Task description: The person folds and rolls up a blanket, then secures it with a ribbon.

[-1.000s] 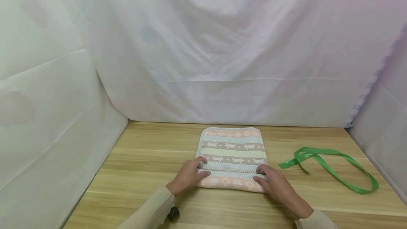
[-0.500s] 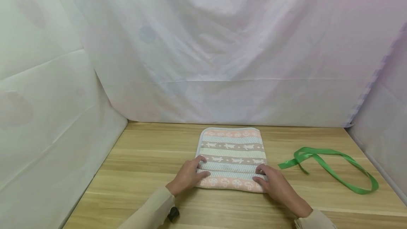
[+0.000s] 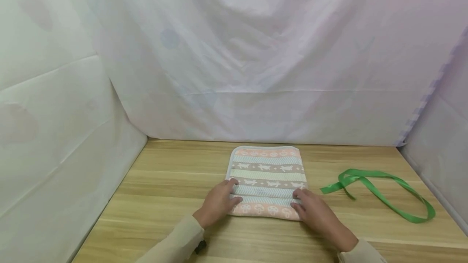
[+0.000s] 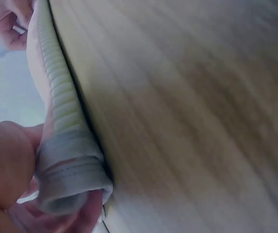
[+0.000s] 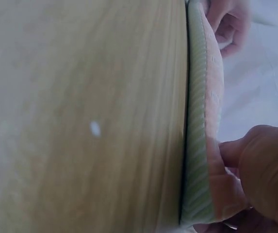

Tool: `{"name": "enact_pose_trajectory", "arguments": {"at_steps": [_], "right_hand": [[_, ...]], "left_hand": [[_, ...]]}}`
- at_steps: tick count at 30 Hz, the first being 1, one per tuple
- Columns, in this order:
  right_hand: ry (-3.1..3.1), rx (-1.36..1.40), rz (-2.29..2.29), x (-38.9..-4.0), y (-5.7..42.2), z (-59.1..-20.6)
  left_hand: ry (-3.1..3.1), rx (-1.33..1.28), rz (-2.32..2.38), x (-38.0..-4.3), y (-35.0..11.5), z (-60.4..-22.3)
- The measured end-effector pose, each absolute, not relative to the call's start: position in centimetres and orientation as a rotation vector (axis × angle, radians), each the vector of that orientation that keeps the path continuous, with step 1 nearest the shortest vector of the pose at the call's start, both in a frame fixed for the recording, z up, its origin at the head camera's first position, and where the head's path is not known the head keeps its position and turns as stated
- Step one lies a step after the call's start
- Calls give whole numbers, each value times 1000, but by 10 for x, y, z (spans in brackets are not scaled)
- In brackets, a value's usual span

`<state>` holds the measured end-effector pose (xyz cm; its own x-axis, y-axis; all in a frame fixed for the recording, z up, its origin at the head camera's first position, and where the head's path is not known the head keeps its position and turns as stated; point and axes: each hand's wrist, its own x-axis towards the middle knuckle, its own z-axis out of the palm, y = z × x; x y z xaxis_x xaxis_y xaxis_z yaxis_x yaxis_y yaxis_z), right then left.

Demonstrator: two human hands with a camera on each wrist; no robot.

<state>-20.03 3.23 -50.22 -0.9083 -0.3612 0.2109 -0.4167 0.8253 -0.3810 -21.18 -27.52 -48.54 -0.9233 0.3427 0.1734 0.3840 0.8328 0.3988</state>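
A folded towel (image 3: 268,169) with pastel bands of white animals and mushrooms lies on the table, its near end turned back in a narrow fold. My left hand (image 3: 216,201) grips the left end of that fold, thumb on top. The right end is held by my right hand (image 3: 317,213) in the same way. In the left wrist view, the rolled edge of the towel (image 4: 63,97) sits between thumb and fingers, fingertips partly underneath. The right wrist view has the towel's fold (image 5: 211,107) pinched too, with some fingers hidden below it.
A loose green ribbon (image 3: 330,188) lies looped on the wooden table (image 3: 164,177), to the right of the towel. White curtains (image 3: 256,72) hang behind and at both sides. A small black object (image 3: 200,247) shows beside the left sleeve.
Both hands have shifted slightly inward along the fold, the left one to the right and the right one to the left. Towel and ribbon stay in place.
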Motion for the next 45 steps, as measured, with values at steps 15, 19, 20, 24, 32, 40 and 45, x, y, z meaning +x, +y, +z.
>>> {"name": "enact_pose_trajectory", "arguments": {"at_steps": [15,19,20,24,32,40,45], "right_hand": [[-2547,941,117,-194,22,-507],[-2460,981,93,-190,23,-506],[-2436,991,99,-189,23,-506],[-2389,1042,131,-186,27,-503],[-2567,1088,234,-188,33,-494],[-2609,1045,253,-190,33,-492],[-2503,1033,293,-190,32,-494]], "left_hand": [[-2585,-853,-192,-203,-269,-492],[-2556,-890,-64,-198,-271,-494],[-2548,-902,-57,-196,-272,-494],[-2558,-944,-83,-192,-276,-494],[-2620,-1039,-133,-194,-284,-493],[-2582,-1094,-166,-198,-288,-495],[-2561,-1094,-162,-198,-288,-496]]}}
